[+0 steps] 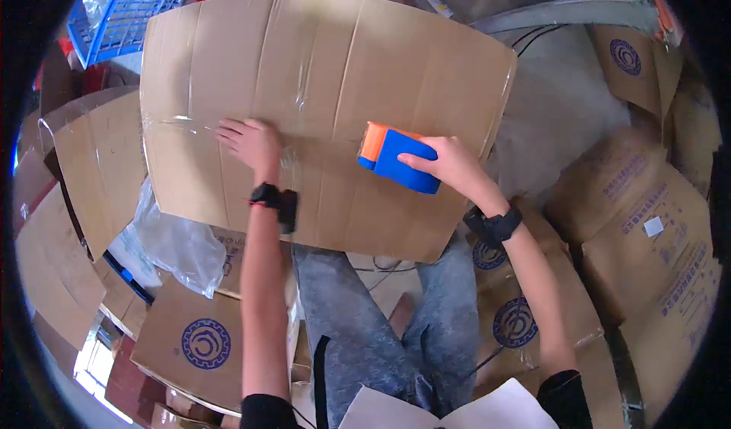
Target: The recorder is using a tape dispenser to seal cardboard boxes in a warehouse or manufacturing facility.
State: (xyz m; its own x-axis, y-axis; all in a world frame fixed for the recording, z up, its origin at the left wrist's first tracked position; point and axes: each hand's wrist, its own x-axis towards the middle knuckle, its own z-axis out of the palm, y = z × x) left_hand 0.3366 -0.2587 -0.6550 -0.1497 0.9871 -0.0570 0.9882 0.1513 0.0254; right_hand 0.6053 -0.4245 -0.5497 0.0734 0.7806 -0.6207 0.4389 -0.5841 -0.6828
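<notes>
Head view is showing tape already lying along the left half of the cardboard box [320, 71] at frame centre; right hand [449, 162], fingers clamped on the tape dispenser [396, 159], is sealing rightward while left hand [251, 141], fingers apart, is pressing the seam

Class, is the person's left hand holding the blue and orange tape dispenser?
No: the right hand grips the tape dispenser, while the left hand presses flat on the cardboard box.

One large flat brown cardboard sheet [320, 102], one blue-and-orange plastic tape dispenser [397, 157], two bare hands, one blue plastic crate [122, 14], one crumpled clear plastic bag [171, 239].
</notes>
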